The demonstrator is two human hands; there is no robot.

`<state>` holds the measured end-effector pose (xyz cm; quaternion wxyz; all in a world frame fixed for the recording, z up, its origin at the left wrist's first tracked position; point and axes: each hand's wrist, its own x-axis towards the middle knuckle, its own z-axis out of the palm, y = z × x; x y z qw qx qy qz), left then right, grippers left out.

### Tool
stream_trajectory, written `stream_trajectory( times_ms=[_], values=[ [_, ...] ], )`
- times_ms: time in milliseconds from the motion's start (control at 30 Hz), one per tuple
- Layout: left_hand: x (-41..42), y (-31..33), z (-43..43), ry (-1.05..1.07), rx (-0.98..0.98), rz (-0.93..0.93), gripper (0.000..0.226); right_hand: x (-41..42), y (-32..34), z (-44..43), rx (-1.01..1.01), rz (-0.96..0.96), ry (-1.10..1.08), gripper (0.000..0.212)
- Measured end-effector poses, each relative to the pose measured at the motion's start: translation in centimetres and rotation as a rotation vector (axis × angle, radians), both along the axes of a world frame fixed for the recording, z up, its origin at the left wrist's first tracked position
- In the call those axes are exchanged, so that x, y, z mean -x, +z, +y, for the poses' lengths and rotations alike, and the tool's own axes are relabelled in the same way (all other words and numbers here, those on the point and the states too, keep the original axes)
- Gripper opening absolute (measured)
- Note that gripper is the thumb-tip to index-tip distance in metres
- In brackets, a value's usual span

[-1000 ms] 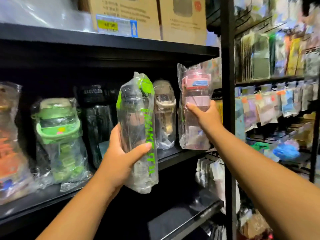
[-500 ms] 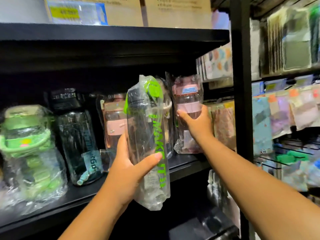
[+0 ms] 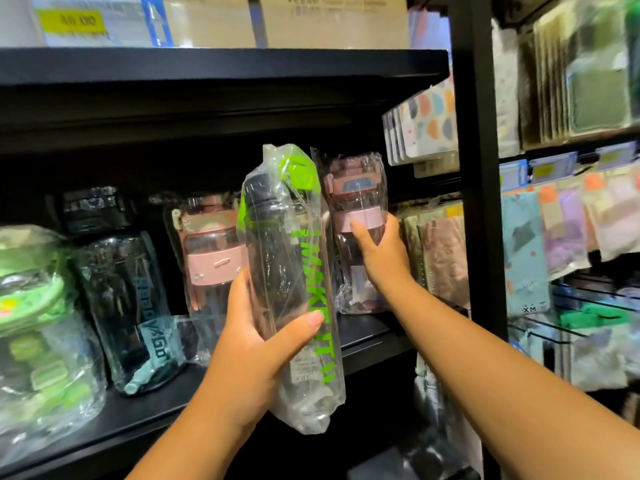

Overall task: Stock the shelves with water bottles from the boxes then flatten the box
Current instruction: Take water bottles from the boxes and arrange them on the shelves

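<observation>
Nearest to me, my left grip (image 3: 256, 344) is clenched round the clear bottle (image 3: 277, 271) with green lettering down its side. The thumb lies across the front and the fingers wrap behind. The bottle is sealed in a loose plastic bag and has a green and black cap. It hangs in the air on the near side of the shelf (image 3: 367, 332), touching nothing else, with its top tilted a little to the left.

Farther in and to the right, my right grip (image 3: 381, 252) is grasping the pink bottle (image 3: 356, 202) just below its pink collar. That bottle is also bagged and stands upright at the right end of the shelf, its bag base against the board.

To the left along the same shelf stands a second pink bottle (image 3: 211, 251), partly hidden behind the clear one. Next comes a dark bottle (image 3: 121, 289), then a green bottle (image 3: 31, 306) at the far left, all in plastic.

A black post (image 3: 474, 168) rises just to the right of the pink bottle, and flat packets (image 3: 443, 258) hang between them. Above, on the upper shelf (image 3: 207, 64), sit cardboard boxes (image 3: 329, 19).
</observation>
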<state>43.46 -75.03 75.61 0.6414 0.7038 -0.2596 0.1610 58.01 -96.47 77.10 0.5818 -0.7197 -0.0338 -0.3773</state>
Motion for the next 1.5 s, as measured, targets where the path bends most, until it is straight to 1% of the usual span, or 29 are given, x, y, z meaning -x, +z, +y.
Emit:
stream_trajectory(
  times_ms=[67,167,233,267,300,333,367,400,467,500,567,633,767,867,933,1000,1067,1100,1133,1200,1233,1300,1367,1433,1500],
  values=[
    [0.0,-0.1,-0.4,-0.014,0.001,-0.012,0.107,0.4,-0.3,-0.3,-0.012,0.017,0.035,0.081],
    [0.2,-0.3,-1.1,-0.033,0.004,-0.032,0.104,2.6,-1.0,-0.5,-0.025,-0.005,0.025,0.084],
    [0.2,-0.4,-1.6,-0.035,-0.014,-0.039,0.102,5.4,-1.3,-0.7,0.013,-0.104,-0.013,0.087],
    [0.2,-0.4,-1.8,-0.040,-0.025,-0.045,0.102,6.9,-1.4,-0.7,0.012,-0.177,0.003,0.085],
    [0.1,-0.4,-2.1,-0.042,-0.036,-0.050,0.103,8.4,-1.4,-0.7,-0.001,-0.237,0.057,0.078],
    [0.1,-0.4,-2.4,-0.048,-0.046,-0.052,0.106,9.7,-1.6,-0.7,-0.025,-0.262,0.136,0.069],
    [0.1,-0.6,-2.8,-0.052,-0.062,-0.055,0.109,11.1,-1.7,-0.6,-0.043,-0.250,0.231,0.065],
    [0.2,-0.9,-3.2,-0.059,-0.083,-0.062,0.110,12.3,-1.8,-0.4,-0.055,-0.228,0.337,0.069],
    [0.6,-2.0,-4.1,-0.077,-0.120,-0.072,0.111,14.4,-2.4,0.0,-0.114,-0.169,0.550,0.092],
    [0.9,-2.6,-4.5,-0.081,-0.134,-0.075,0.111,15.2,-2.8,0.2,-0.152,-0.153,0.636,0.098],
    [1.4,-4.1,-5.3,-0.090,-0.149,-0.070,0.110,16.3,-3.7,0.4,-0.237,-0.144,0.745,0.093],
    [1.8,-5.5,-5.9,-0.107,-0.156,-0.036,0.111,17.1,-5.0,0.3,-0.326,-0.122,0.774,0.091],
    [2.6,-8.7,-6.6,-0.137,-0.231,0.012,0.108,17.8,-8.4,0.0,-0.416,-0.040,0.667,0.087],
    [2.8,-11.4,-6.9,-0.166,-0.288,0.054,0.097,18.2,-11.4,-0.2,-0.464,0.029,0.608,0.071],
    [2.9,-13.1,-7.0,-0.199,-0.326,0.073,0.094,18.3,-13.4,-0.3,-0.516,0.048,0.543,0.064],
    [2.9,-14.6,-7.0,-0.241,-0.369,0.086,0.095,18.3,-15.4,-0.4,-0.540,0.059,0.487,0.066],
    [2.5,-16.1,-6.5,-0.267,-0.427,0.092,0.095,18.4,-17.2,-0.5,-0.519,0.065,0.435,0.075],
    [2.2,-17.0,-6.0,-0.256,-0.463,0.091,0.094,18.5,-18.0,-0.6,-0.490,0.065,0.401,0.077],
    [1.8,-17.9,-5.4,-0.222,-0.500,0.087,0.090,18.5,-18.6,-0.7,-0.455,0.062,0.364,0.074],
    [1.2,-19.6,-4.3,-0.098,-0.563,0.088,0.081,18.4,-19.5,-0.8,-0.382,0.045,0.299,0.064],
    [0.9,-20.4,-3.7,-0.028,-0.587,0.097,0.079,18.2,-19.8,-0.8,-0.340,0.035,0.267,0.062],
    [0.3,-21.9,-2.8,0.071,-0.646,0.119,0.072,17.4,-20.7,-0.9,-0.263,0.022,0.191,0.065],
    [-0.5,-23.3,-1.9,0.138,-0.754,0.120,0.060,16.5,-21.6,-0.9,-0.205,0.019,0.121,0.079],
    [-1.2,-24.7,-1.1,0.188,-0.863,0.124,0.055,15.5,-22.4,-0.9,-0.148,0.030,0.069,0.093],
    [-1.6,-25.8,-0.4,0.198,-0.959,0.128,0.051,14.3,-23.4,-1.1,-0.100,0.064,0.009,0.101]
  ],
)
